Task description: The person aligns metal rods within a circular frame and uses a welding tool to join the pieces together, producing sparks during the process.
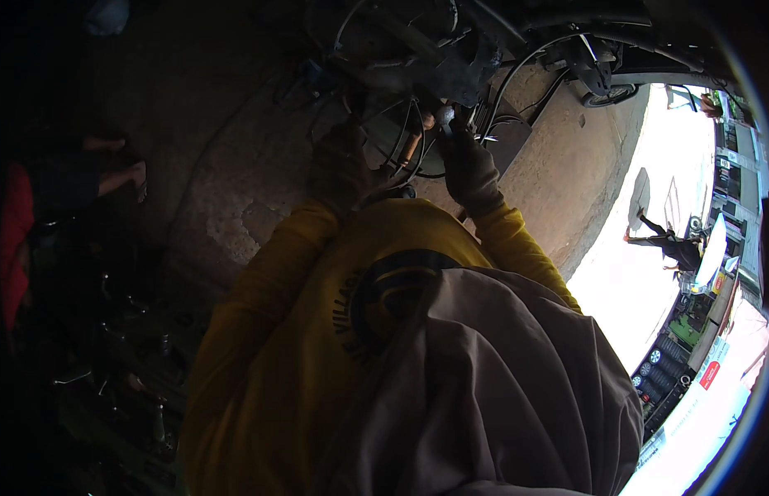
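Note:
My left hand point(345, 171) wears a dark glove and sits in deep shadow among thin black cables point(401, 153); its fingers do not show clearly. My right hand point(473, 171), in a greyish-brown glove, is closed and reaches up to a pale rounded metal knob point(445, 116). What its fingers hold is hidden. Between the hands an orange-brown stick-like part point(412, 145) with a rounded top slants among the cables. Right above both hands hangs the dark underside of a vehicle frame point(450, 66), with tubes and looped cables.
A bare-footed person's legs point(120, 178) are at the left. Scattered metal hand tools point(111, 331) lie at lower left. A wheel point(609, 96) stands at upper right. Beyond the stained concrete floor point(558, 178), a person point(678, 248) is out on the bright street.

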Action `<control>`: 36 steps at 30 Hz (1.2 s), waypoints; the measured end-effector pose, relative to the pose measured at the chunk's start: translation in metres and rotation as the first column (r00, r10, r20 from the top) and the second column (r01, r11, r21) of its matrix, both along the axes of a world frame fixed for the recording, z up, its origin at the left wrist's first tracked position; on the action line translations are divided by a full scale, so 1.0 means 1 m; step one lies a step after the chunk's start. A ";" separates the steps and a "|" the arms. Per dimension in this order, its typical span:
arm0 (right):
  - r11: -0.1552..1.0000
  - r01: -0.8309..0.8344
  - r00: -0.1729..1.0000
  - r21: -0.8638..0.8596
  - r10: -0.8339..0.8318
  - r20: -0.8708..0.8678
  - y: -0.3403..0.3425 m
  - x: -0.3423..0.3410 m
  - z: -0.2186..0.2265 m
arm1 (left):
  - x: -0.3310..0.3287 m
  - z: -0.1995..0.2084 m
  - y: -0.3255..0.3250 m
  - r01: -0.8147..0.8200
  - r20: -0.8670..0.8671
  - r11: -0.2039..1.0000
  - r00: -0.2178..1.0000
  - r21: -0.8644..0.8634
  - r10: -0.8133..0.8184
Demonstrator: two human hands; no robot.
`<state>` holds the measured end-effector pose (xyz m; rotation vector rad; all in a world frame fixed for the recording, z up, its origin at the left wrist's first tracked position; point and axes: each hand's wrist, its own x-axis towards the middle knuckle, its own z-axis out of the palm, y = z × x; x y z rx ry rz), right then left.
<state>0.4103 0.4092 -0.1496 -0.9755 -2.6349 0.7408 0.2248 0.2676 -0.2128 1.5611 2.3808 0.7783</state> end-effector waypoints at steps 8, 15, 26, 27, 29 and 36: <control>0.974 0.112 0.986 -0.198 -0.134 -0.101 -0.008 0.004 -0.002 | -0.001 -0.002 -0.003 0.013 0.016 1.000 1.000 0.008 -0.013; 0.999 -0.009 0.981 0.031 0.015 -0.194 -0.001 0.006 -0.019 | 0.000 0.001 -0.003 0.007 0.023 0.998 1.000 -0.069 -0.006; 0.975 0.079 0.985 -0.207 -0.109 -0.137 -0.013 0.007 -0.001 | 0.000 0.000 -0.006 0.000 0.024 0.996 1.000 -0.087 0.002; 0.993 0.013 0.985 -0.116 -0.033 -0.171 -0.008 0.007 -0.015 | 0.000 0.000 -0.005 0.003 0.062 0.996 0.998 -0.089 0.003; 0.999 -0.028 0.983 -0.027 0.023 -0.184 0.000 0.010 -0.025 | 0.002 0.002 -0.005 -0.001 0.032 0.997 0.999 -0.080 0.004; 0.983 -0.140 0.983 0.116 0.152 -0.104 0.000 0.004 -0.016 | 0.001 -0.011 -0.007 0.003 -0.031 0.999 1.000 -0.049 -0.004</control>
